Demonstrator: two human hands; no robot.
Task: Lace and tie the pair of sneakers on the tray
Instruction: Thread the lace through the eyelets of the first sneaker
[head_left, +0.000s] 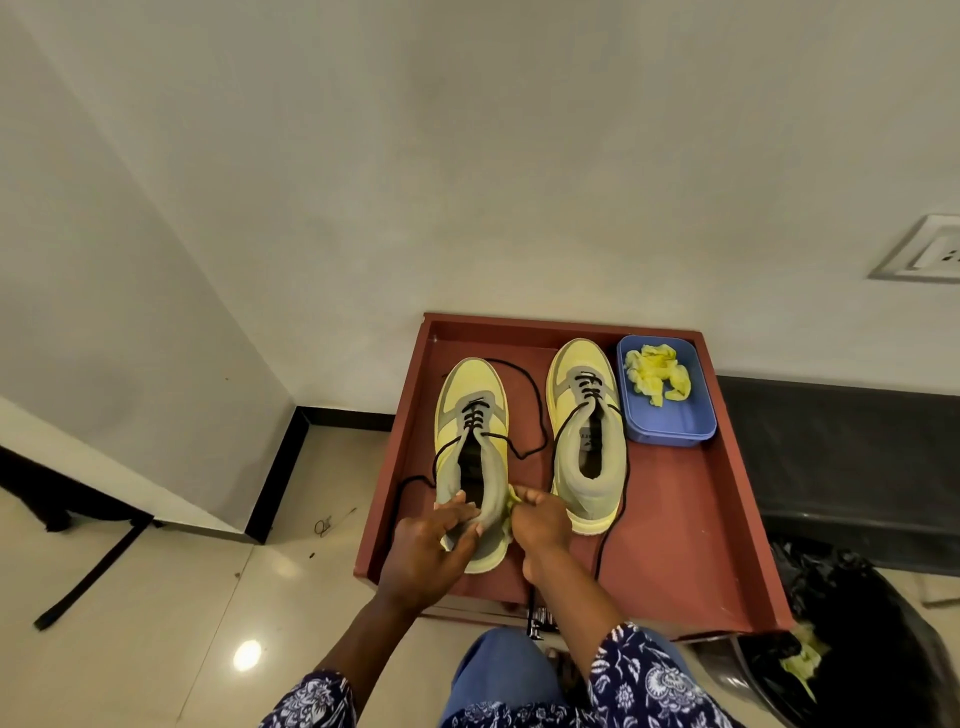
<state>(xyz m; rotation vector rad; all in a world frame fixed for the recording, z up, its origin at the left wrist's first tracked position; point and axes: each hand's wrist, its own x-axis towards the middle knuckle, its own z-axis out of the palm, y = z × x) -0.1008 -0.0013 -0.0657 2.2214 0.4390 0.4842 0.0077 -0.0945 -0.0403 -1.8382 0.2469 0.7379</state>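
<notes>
White walls and a glossy tiled floor (171, 587) surround a red-brown tray (675, 519) holding two yellow sneakers: left sneaker (470, 415), right sneaker (584, 395), black laces (537, 410) partly threaded, loose ends trailing. A blue tub (670, 421) of crumpled yellow paper sits beside them. Left hand (426, 551) grips the left sneaker's heel collar; right hand (540, 525) pinches its edge, fingertips hidden.

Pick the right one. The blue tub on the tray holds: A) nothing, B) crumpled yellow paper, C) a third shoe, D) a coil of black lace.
B: the blue tub, beside the right-hand sneaker on the tray, has crumpled yellow paper lying in it.
</notes>
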